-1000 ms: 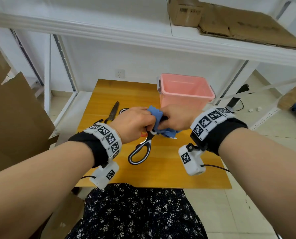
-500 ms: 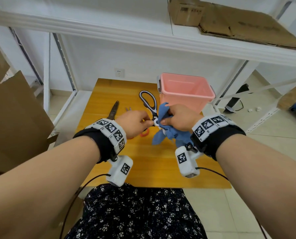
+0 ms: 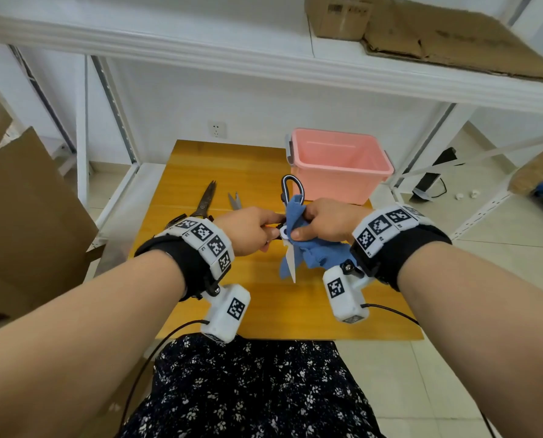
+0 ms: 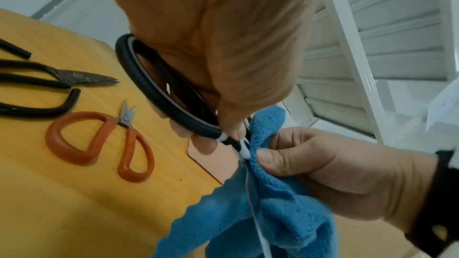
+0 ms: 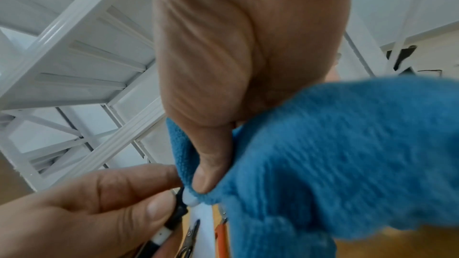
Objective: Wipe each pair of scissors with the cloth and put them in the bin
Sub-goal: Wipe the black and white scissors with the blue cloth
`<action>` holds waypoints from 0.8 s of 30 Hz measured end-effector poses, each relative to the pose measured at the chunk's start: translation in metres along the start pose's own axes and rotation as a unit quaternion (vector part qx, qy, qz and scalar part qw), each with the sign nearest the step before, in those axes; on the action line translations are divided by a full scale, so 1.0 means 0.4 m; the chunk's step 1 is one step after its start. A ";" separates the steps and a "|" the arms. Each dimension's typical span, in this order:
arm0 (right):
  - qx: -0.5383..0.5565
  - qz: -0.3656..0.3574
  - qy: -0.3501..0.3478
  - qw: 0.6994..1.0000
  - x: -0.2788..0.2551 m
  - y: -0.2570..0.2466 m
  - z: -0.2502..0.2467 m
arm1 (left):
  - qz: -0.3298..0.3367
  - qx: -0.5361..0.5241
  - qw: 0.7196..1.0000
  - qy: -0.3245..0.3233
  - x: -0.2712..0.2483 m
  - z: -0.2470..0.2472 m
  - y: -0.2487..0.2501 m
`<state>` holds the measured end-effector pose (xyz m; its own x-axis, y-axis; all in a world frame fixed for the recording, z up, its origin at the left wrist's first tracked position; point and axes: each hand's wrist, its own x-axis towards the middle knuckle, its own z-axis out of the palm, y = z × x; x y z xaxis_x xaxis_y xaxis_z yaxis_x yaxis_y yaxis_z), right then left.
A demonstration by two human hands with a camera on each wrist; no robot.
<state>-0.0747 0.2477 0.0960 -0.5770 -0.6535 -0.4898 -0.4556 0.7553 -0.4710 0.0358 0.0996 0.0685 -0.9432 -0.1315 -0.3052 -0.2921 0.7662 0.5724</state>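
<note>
While my left hand [image 3: 251, 230] pinches the black-and-white-handled steel scissors [image 3: 290, 241] above the table's middle and my right hand [image 3: 327, 224] pinches the blue microfibre cloth [image 3: 308, 256] at the pivot — bare blade tip points at me; a slip could cut.

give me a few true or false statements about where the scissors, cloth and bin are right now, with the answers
1. The left hand holds the black-handled scissors. True.
2. The blue cloth lies flat on the table. False: the right hand pinches it against the held scissors, above the wooden table.
3. The orange-handled scissors are inside the pink bin. False: they lie on the table.
4. The dark metal scissors lie on the table, untouched by either hand. True.
5. The held scissors point blade up. False: the handle loop is up and the blade tip points down.
</note>
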 end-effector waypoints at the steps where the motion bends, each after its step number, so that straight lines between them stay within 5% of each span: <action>1: 0.007 0.003 0.002 1.000 -0.002 0.001 0.002 | 0.002 -0.009 1.000 0.001 0.001 0.001 -0.002; 8: -0.056 -0.008 0.012 0.998 -0.023 0.008 0.011 | 0.011 -0.016 1.000 -0.001 0.006 0.000 -0.015; 24: 0.003 0.011 0.011 1.000 -0.027 0.041 0.007 | -0.010 -0.131 0.991 0.024 0.000 -0.002 -0.076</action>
<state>-0.0740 0.2669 0.0915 -0.6010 -0.6360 -0.4840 -0.4389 0.7688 -0.4652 0.0445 0.0757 0.0518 -0.9412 -0.1805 -0.2854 -0.3365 0.5747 0.7460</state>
